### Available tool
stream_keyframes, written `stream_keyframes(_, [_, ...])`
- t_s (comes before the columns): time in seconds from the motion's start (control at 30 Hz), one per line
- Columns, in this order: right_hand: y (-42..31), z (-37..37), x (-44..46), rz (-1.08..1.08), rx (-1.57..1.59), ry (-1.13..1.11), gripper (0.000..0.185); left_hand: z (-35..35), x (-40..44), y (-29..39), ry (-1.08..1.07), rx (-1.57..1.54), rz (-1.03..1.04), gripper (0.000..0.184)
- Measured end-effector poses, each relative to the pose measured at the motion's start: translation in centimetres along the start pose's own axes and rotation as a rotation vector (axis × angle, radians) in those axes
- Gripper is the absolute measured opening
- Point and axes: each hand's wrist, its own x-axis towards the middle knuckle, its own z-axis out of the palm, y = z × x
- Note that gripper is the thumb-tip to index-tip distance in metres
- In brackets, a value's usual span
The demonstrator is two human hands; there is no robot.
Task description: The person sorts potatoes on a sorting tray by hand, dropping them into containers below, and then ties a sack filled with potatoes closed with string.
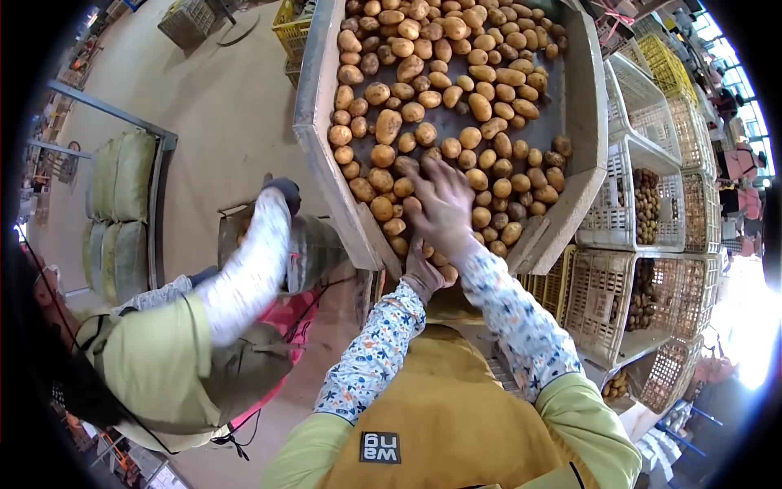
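Observation:
Many brown and yellow potatoes (481, 106) lie on the grey bed of a wooden-sided sorting chute (320, 106). My right hand (444, 208) reaches over the potatoes near the chute's lower end, fingers apart and touching the ones beneath it. Just below, at the chute's narrow mouth, my left hand (423, 275) is cupped with a potato (448, 275) against its fingers. Part of the left hand's grip is hidden. Both sleeves have a blue and orange pattern on white.
White plastic crates (607, 297) stacked on the right hold potatoes. A yellow crate (558, 281) sits beside the chute. On my left, a co-worker's patterned sleeve (248, 265) extends over a dark sack (314, 253). Full green sacks (122, 179) are stacked on a metal-framed cart (167, 147).

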Motion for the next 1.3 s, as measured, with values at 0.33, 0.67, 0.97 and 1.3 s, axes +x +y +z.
stream_keyframes(0.33, [2.5,-1.1,0.7,-0.085,0.012,0.251,0.036,-0.4,0.3,-1.4,0.22,0.362,0.223,0.06])
stream_keyframes(0.67, [3.7,-0.6,1.1,-0.06,-0.251,0.092,0.057,1.5,0.3,0.0,0.273,0.009,-0.057,0.04])
stream_keyframes(0.97, [-2.4,0.2,13.7,-0.102,-0.273,-0.319,0.039,0.6,0.5,-0.5,0.186,0.107,0.002,0.04])
stream_keyframes(1.3, [1.6,-2.9,2.7,-0.117,-0.052,0.011,0.047,0.6,0.8,-0.4,0.168,0.127,-0.06,0.03])
